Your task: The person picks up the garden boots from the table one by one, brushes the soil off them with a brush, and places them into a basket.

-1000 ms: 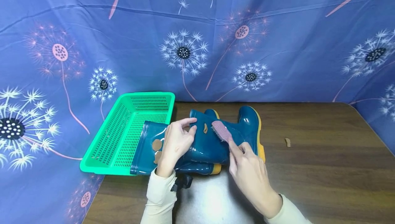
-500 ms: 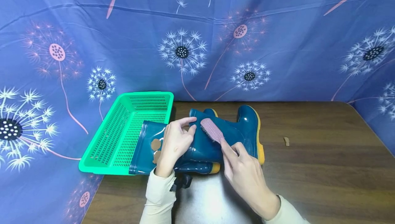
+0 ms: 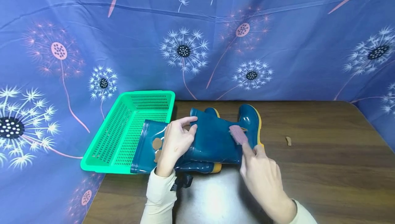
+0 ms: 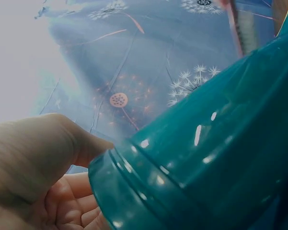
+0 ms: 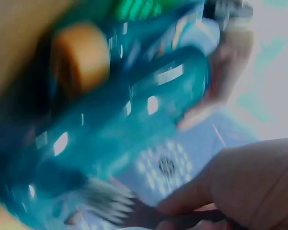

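A blue rubber rain boot (image 3: 213, 140) with a yellow sole lies on its side, its toe to the right. My left hand (image 3: 176, 143) holds its top rim, thumb on the outside in the left wrist view and fingers inside the opening (image 4: 98, 187). In my right hand (image 3: 263, 176) is a pink scrub brush (image 3: 238, 135), bristles against the boot near the ankle. A small brown piece (image 3: 244, 129) shows by the brush head. A second blue boot (image 3: 149, 141) lies beneath, partly hidden, with brown spots (image 3: 157, 144) on its shaft.
A green plastic basket (image 3: 95, 169) stands at the left, and the second boot's top overlaps its rim. A small brown fragment (image 3: 288, 141) lies on the wooden table (image 3: 333, 172) at the right. A blue dandelion-print cloth (image 3: 139, 46) hangs behind.
The brush in my right hand moved left up the shaft, then right towards the ankle. The brown piece on the shaft is now beside the brush near the ankle. My left hand stayed put.
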{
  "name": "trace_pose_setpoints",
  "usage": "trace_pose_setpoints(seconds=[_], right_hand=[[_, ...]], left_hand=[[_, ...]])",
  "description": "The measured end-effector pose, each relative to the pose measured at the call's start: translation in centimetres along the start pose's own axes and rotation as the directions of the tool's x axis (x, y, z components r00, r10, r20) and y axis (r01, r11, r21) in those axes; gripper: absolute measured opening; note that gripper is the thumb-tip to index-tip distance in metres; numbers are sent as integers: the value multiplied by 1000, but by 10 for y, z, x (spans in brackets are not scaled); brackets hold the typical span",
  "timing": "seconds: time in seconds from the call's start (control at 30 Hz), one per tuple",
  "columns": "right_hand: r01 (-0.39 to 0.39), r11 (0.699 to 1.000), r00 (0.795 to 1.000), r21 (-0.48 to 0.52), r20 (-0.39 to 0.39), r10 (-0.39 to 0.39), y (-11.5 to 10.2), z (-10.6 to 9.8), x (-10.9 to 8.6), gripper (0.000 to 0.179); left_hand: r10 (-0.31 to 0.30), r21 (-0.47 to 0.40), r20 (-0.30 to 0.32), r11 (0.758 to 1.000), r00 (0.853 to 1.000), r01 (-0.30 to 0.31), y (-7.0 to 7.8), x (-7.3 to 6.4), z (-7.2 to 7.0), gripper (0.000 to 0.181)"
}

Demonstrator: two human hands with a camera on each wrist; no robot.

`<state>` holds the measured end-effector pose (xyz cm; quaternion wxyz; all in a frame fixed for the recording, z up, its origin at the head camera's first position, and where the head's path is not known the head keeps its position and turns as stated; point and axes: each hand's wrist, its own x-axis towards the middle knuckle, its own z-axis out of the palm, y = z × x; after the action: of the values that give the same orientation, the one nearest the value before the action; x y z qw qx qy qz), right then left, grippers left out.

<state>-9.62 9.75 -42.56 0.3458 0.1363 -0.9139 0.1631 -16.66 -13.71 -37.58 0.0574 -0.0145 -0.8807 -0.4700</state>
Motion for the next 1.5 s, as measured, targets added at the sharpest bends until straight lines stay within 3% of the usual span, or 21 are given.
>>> trace_pose_setpoints(seconds=[0.13, 0.33, 0.43, 0.53, 0.73, 0.9, 1.2, 1.5], right_hand=[[-99, 994, 995, -50, -21, 98, 9, -12, -1, 24], [-19, 1000, 1000, 5, 15, 18, 19, -11, -5, 29], [-68, 997, 997, -30, 24, 69, 32, -10, -8, 31], [-119, 991, 993, -59, -32, 118, 47, -12, -9, 30], [-48, 998, 999, -32, -12, 48, 67, -2, -15, 38], [-131, 988, 991, -80, -45, 127, 86, -2, -20, 33], [-169, 986, 983, -8, -70, 168, 109, -15, -15, 27], [-284, 959, 957, 17, -62, 284, 131, -21, -24, 29]], left_hand=[[3, -5, 3, 1000, 1000, -3, 1, 0, 0, 31], [3, -11, 0, 1000, 1000, -3, 2, -1, 1, 30], [3, -16, 5, 1000, 1000, -3, 2, -1, 2, 31], [11, -21, 5, 1000, 1000, -11, 3, -2, 2, 30], [13, -40, -5, 999, 1000, -13, 6, -3, 1, 30], [20, -86, 7, 996, 1000, -19, 7, -5, 1, 30], [53, -147, -19, 988, 998, -55, 11, -9, -4, 30], [121, -240, -39, 963, 992, -127, 18, -14, -7, 30]])
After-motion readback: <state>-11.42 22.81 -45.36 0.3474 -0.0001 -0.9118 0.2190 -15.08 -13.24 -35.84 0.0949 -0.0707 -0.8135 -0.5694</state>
